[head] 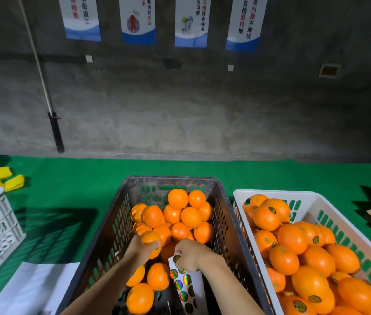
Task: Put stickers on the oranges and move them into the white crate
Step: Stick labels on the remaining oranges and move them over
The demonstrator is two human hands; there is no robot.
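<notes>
Inside a dark crate (120, 214) of oranges, the left hand (142, 250) grips one orange (150, 238); the right hand (192, 254) pinches a sticker sheet (185, 285). Just right, the white crate (348, 226) holds stickered oranges (293, 237). Yellow pieces (9, 179) lie far left on green matting (71, 178).

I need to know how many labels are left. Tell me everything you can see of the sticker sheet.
The sticker sheet is a white paper strip with round shiny stickers, some iridescent, some dark with a gold mark. It lies over the dark crate, near its front. The right hand pinches its top end, where one sticker sits. Its lower end runs out of view, so no full count.
</notes>
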